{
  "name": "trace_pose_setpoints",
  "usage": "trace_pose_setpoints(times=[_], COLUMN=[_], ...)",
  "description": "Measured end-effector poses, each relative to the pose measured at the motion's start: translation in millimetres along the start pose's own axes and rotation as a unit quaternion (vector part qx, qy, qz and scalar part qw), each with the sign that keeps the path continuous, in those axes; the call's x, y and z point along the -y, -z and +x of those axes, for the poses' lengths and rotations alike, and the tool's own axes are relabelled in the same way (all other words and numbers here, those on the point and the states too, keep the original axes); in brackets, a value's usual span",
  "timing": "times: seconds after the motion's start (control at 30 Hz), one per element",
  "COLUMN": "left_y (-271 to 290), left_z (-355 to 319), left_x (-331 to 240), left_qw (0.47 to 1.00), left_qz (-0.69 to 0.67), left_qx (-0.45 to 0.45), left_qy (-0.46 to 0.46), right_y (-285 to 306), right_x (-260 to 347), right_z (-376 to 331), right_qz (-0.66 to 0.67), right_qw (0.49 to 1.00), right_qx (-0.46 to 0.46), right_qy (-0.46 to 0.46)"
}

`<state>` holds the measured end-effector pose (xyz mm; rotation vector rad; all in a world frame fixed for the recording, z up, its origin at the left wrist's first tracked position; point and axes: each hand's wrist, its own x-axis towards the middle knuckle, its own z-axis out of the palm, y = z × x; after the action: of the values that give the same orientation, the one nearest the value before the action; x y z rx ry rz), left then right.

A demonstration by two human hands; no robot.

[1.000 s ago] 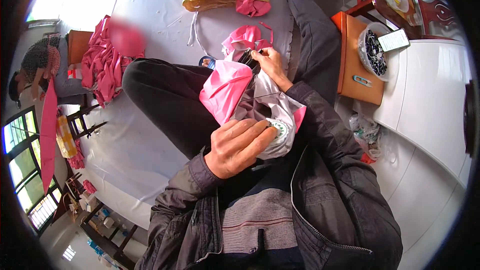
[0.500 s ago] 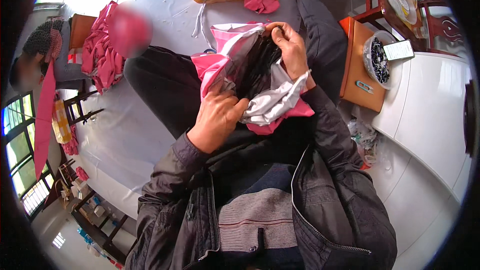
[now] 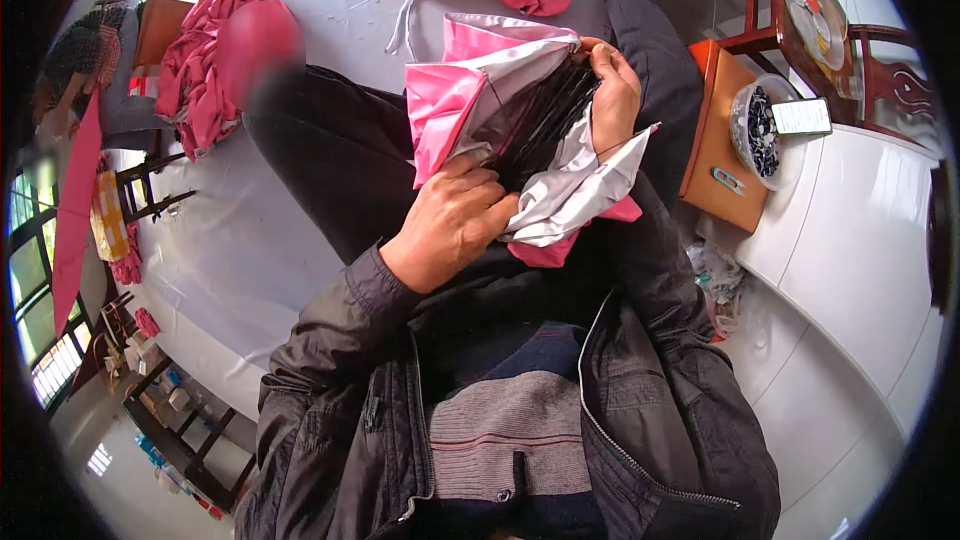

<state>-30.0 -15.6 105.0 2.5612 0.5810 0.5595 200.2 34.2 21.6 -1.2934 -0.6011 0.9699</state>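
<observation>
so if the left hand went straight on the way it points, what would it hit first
Probably the thin black rods inside the silver-lined pink fabric, just ahead of the left hand; depth there is unclear.

Daylight is coming through dark-barred windows (image 3: pixel 35 270) on the left. A pale sheet (image 3: pixel 250 230) is stretching across the left and far floor. Reddish-brown wooden chairs (image 3: pixel 765 5) are standing far right, a brown box-shaped stool (image 3: pixel 712 145) is sitting nearer, and white floor tiles (image 3: pixel 790 390) are gleaming near right.
</observation>
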Motion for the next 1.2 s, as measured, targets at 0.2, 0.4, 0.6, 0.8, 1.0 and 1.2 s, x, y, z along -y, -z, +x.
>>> trace_pose_setpoints(times=[0.2,0.4,0.6,0.8,1.0,1.2], left_y=[0,-2,-15,-27,-41,-39], left_z=[-2,0,2,2,-5,0], left_x=[-5,-9,-7,-5,8,7], left_qw=[0.999,0.998,0.998,0.993,0.995,0.997], left_qz=[0.029,0.015,-0.012,-0.074,-0.06,-0.035], left_qx=[-0.005,0.041,-0.029,-0.036,0.014,0.048], left_qy=[-0.016,0.042,0.055,0.081,0.075,0.047], right_y=[6,7,0,-1,-8,5], right_x=[4,2,11,0,8,0], right_z=[3,-2,-8,-3,-6,1], right_qz=[0.012,-0.027,-0.023,0.02,0.076,0.055], right_qw=[1.0,0.998,0.997,0.99,0.988,0.992], right_qx=[-0.013,-0.049,-0.067,-0.114,-0.116,-0.1], right_qy=[-0.008,0.035,0.033,0.075,0.063,0.049])
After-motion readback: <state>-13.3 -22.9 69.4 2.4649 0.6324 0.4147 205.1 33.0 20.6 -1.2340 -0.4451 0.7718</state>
